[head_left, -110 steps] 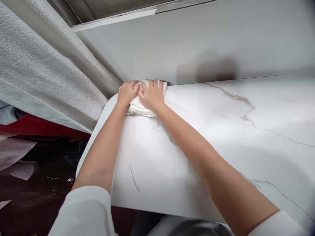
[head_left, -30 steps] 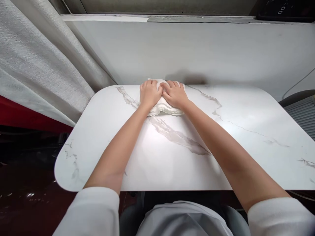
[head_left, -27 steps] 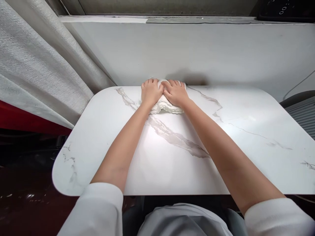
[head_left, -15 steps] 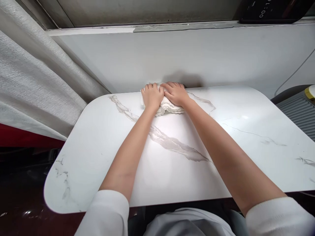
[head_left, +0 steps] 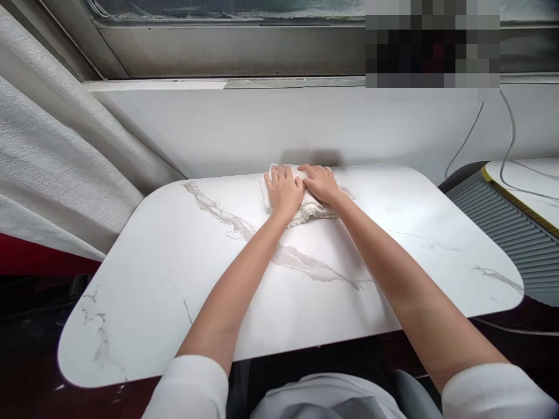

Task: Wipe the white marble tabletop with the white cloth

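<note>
Flat lay my left hand point(head_left: 285, 191) and, just beside it, my right hand point(head_left: 322, 185), both unclenched upon the folded white cloth point(head_left: 311, 210) near the far edge of the marbled tabletop point(head_left: 174, 244), a wiping stroke, I judged, the next move calling for steady, even pressure!

You have passage over the table point(head_left: 144, 279) at its left edge; obstructions: cloth point(head_left: 309, 212), mid-back edge; wall point(head_left: 227, 128) behind; curtain point(head_left: 61, 145), back-left corner.
</note>
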